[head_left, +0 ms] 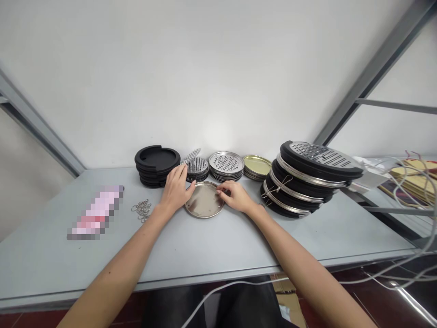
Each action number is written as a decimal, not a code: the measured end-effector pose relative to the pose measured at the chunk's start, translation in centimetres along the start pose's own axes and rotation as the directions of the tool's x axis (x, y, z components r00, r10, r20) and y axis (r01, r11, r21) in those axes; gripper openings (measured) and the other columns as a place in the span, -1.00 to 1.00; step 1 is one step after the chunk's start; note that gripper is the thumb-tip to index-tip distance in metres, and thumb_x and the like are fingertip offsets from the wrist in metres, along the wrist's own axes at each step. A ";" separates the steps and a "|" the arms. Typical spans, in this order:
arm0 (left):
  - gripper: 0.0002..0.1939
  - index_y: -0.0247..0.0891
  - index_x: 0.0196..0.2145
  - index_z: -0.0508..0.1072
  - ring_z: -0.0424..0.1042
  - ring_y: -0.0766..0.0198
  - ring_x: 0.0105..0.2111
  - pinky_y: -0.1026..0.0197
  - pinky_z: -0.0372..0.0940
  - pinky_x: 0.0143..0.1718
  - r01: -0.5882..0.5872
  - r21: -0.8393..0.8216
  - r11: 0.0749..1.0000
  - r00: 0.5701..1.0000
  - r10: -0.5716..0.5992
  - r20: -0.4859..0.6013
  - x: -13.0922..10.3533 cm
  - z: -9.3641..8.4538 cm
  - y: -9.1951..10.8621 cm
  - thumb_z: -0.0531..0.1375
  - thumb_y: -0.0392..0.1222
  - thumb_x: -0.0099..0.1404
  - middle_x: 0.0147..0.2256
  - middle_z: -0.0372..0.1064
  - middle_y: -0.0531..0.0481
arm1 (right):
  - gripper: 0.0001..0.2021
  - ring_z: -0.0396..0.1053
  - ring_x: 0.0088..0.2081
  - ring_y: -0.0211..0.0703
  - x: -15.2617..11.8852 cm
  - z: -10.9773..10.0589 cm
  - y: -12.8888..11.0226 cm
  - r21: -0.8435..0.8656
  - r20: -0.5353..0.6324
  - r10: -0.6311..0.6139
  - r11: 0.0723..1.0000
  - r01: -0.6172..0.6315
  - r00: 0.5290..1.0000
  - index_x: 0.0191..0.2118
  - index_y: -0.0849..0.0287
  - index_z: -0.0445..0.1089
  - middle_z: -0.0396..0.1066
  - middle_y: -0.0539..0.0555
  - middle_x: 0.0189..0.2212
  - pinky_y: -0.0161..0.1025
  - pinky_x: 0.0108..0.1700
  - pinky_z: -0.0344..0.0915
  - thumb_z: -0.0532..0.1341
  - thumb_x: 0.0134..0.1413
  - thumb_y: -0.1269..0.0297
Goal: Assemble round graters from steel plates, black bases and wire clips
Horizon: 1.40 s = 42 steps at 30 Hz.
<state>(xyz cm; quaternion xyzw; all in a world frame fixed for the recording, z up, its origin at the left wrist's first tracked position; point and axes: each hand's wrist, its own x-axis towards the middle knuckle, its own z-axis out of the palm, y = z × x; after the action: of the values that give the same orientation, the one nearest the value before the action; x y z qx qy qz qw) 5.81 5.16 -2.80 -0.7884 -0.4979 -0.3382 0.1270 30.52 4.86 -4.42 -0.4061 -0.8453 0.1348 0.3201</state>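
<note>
A shallow round metal plate (205, 200) with a raised rim lies on the table in front of me. My left hand (175, 189) is open at its left side, thumb by the rim and fingers stretched forward near a stack of slotted metal discs (197, 166). At the right rim, my right hand (235, 196) pinches the plate with curled fingers. A metal coil spring (191, 156) leans on the slotted stack, just beyond my left fingertips. Behind the plate stands a stack of perforated metal discs (226, 163); yellowish round lids (256, 166) are stacked beside it.
Black rings (157, 160) are stacked at the back left. Wire clips (141, 208) and a blurred pinkish object (97, 214) lie on the left. A tall leaning stack of black-and-metal assemblies (303, 182) stands at right. White cables (423, 246) hang past the table's right edge.
</note>
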 end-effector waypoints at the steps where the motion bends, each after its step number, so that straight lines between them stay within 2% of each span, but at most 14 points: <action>1: -0.44 -0.45 0.20 0.21 0.18 -0.11 0.18 -0.11 0.12 0.20 0.000 -0.011 1.000 1.000 0.000 -0.030 0.1 -0.2 0.1 0.09 -0.09 0.34 0.16 0.22 -0.36 | -0.85 0.37 -0.28 -0.13 0.0 0.0 0.0 -0.003 0.000 0.001 1.000 -0.001 1.000 -0.25 0.17 0.49 0.50 0.09 -0.32 -0.21 -0.17 0.25 0.16 0.17 0.36; 10: -0.52 -0.45 0.12 0.30 0.23 -0.07 0.13 -0.09 0.17 0.18 -0.062 -0.068 0.996 0.976 0.046 -0.211 0.4 -1.4 1.6 0.13 -0.15 0.31 0.08 0.30 -0.34 | -0.84 0.37 -0.30 -0.15 0.0 0.0 0.0 0.012 0.002 -0.007 1.000 0.007 1.000 -0.25 0.19 0.49 0.49 0.10 -0.35 -0.25 -0.21 0.24 0.15 0.18 0.37; 15: -0.64 -0.36 0.00 0.42 0.33 -0.03 0.00 -0.09 0.27 0.08 -0.069 -0.078 0.995 0.932 0.036 -0.361 0.5 -2.3 1.8 0.17 -0.22 0.25 -0.03 0.42 -0.25 | -0.85 0.37 -0.30 -0.15 -0.1 0.0 0.0 0.009 0.003 0.000 1.000 0.000 1.000 -0.26 0.19 0.49 0.49 0.09 -0.35 -0.25 -0.22 0.25 0.15 0.17 0.38; 20: -0.75 -0.28 -0.14 0.47 0.42 0.05 -0.11 -0.04 0.36 -0.01 -0.186 -0.174 0.967 0.893 0.092 -0.441 0.1 -3.7 2.5 0.19 -0.32 0.20 -0.15 0.49 -0.16 | -0.85 0.38 -0.28 -0.13 -0.1 0.0 -0.2 -0.001 -0.003 0.000 1.000 0.000 1.000 -0.27 0.19 0.48 0.50 0.10 -0.34 -0.23 -0.19 0.26 0.14 0.17 0.38; 24: -0.78 -0.26 -0.21 0.48 0.45 0.12 -0.19 0.02 0.40 -0.10 -0.302 -0.316 0.899 0.901 0.161 -0.403 -0.6 -4.3 3.4 0.22 -0.38 0.14 -0.23 0.49 -0.10 | -0.82 0.40 -0.30 -0.14 -0.1 0.2 0.0 0.016 -0.038 0.017 1.000 -0.016 0.999 -0.18 0.20 0.48 0.51 0.10 -0.33 -0.23 -0.21 0.29 0.15 0.16 0.37; 28: -0.80 -0.26 -0.25 0.48 0.44 0.15 -0.23 0.05 0.42 -0.17 -0.332 -0.390 0.859 0.913 0.187 -0.363 -1.0 -4.4 4.1 0.21 -0.40 0.14 -0.26 0.48 -0.08 | -0.78 0.43 -0.30 -0.12 -0.2 0.1 0.3 0.037 -0.071 0.067 0.997 -0.065 0.995 -0.12 0.21 0.47 0.53 0.13 -0.29 -0.22 -0.25 0.32 0.13 0.18 0.34; 32: -0.77 -0.26 -0.23 0.48 0.43 0.15 -0.22 0.04 0.41 -0.18 -0.348 -0.405 0.846 0.913 0.208 -0.351 -1.2 -4.3 4.1 0.20 -0.43 0.14 -0.25 0.47 -0.10 | -0.77 0.46 -0.18 -0.05 -0.3 -0.3 -0.2 0.044 -0.095 0.068 0.997 -0.064 0.993 -0.13 0.17 0.48 0.54 0.14 -0.20 -0.14 -0.12 0.33 0.09 0.25 0.29; 35: -0.73 -0.26 -0.19 0.48 0.43 0.14 -0.20 0.03 0.41 -0.16 -0.372 -0.414 0.831 0.909 0.235 -0.345 -1.4 -4.3 4.0 0.19 -0.45 0.14 -0.21 0.47 -0.12 | -0.70 0.45 -0.10 -0.05 -0.4 -0.6 -1.1 0.137 -0.126 0.050 0.990 -0.033 0.991 -0.12 0.13 0.48 0.53 0.12 -0.15 -0.10 -0.03 0.31 0.00 0.32 0.22; 37: -0.71 -0.26 -0.17 0.47 0.42 0.13 -0.19 0.01 0.41 -0.16 -0.384 -0.426 0.819 0.908 0.252 -0.334 -1.5 -4.2 4.0 0.19 -0.43 0.14 -0.20 0.47 -0.14 | -0.71 0.44 -0.09 -0.07 -0.4 -0.8 -1.7 0.224 -0.144 0.028 0.975 0.005 0.989 0.02 0.13 0.40 0.51 0.12 -0.10 -0.11 -0.01 0.33 0.07 0.29 0.19; 39: -0.70 -0.27 -0.15 0.47 0.42 0.11 -0.19 0.00 0.41 -0.15 -0.392 -0.443 0.806 0.909 0.265 -0.322 -1.5 -4.3 4.0 0.20 -0.41 0.13 -0.19 0.47 -0.15 | -0.59 0.43 -0.12 -0.09 -0.4 -0.8 -2.1 0.262 -0.171 -0.011 0.963 0.056 0.985 0.12 0.13 0.31 0.48 0.13 -0.09 -0.13 -0.05 0.35 0.21 0.16 0.20; 40: -0.70 -0.27 -0.15 0.47 0.42 0.10 -0.18 -0.01 0.41 -0.15 -0.394 -0.452 0.800 0.910 0.269 -0.317 -1.5 -4.3 4.0 0.21 -0.40 0.13 -0.18 0.47 -0.16 | -0.54 0.43 -0.15 -0.10 -0.3 -0.8 -2.2 0.258 -0.187 -0.031 0.963 0.080 0.982 0.13 0.13 0.29 0.48 0.12 -0.10 -0.14 -0.07 0.36 0.26 0.10 0.23; 42: -0.71 -0.26 -0.14 0.47 0.43 0.09 -0.18 -0.02 0.41 -0.16 -0.396 -0.471 0.788 0.911 0.274 -0.308 -1.5 -4.3 4.0 0.20 -0.37 0.14 -0.18 0.47 -0.16 | -0.57 0.43 -0.21 -0.13 -0.2 -0.7 -2.2 0.222 -0.220 -0.058 0.969 0.108 0.974 0.07 0.13 0.34 0.48 0.11 -0.15 -0.16 -0.12 0.37 0.30 0.04 0.31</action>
<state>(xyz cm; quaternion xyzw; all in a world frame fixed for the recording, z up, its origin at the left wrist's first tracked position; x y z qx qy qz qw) 7.13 -0.09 -0.04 -0.8255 -0.2206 -0.5191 0.0210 29.74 3.25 -2.94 -0.3419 -0.8010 0.1753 0.4590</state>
